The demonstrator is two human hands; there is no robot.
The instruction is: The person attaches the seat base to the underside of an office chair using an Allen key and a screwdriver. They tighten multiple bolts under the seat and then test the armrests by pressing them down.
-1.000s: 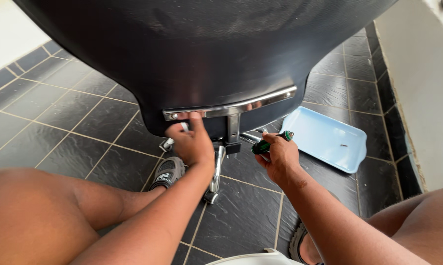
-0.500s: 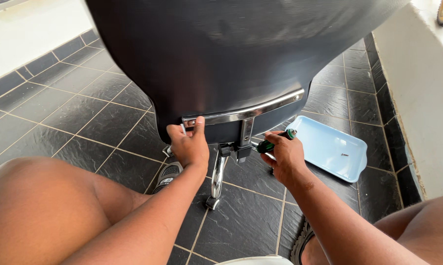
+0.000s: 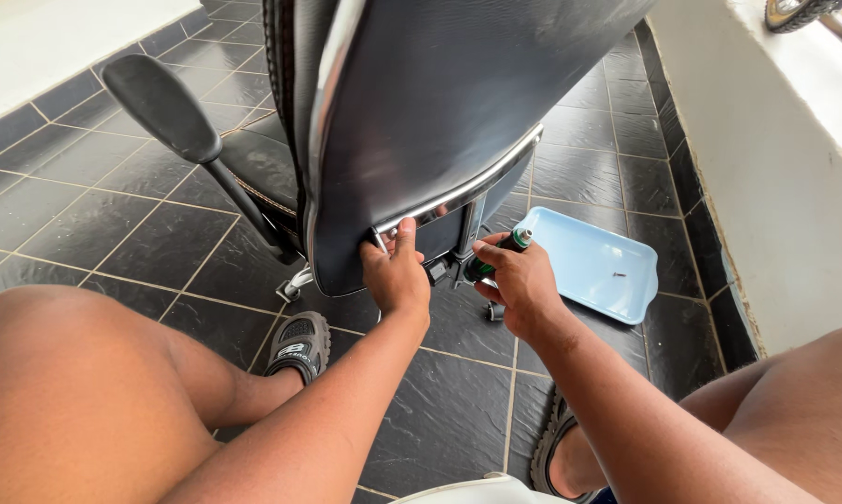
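The chair back (image 3: pixel 421 121) is being steadied at its lower edge by the left hand (image 3: pixel 397 275), fingers gripping it. A screwdriver (image 3: pixel 497 252) is being clasped in the right hand (image 3: pixel 523 285) at the bracket (image 3: pixel 444 261); careful tip alignment seems needed next.

A light blue tray (image 3: pixel 589 266) lies on dark floor tiles (image 3: pixel 113 233) beside a white wall (image 3: pixel 766 187).

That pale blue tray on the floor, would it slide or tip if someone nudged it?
The blue tray looks like thin plastic, so it is probably light. It lies flat on glossy dark floor tiles, so a nudge would likely make it slide rather than tip. The small screw lying in it might roll or rattle about.
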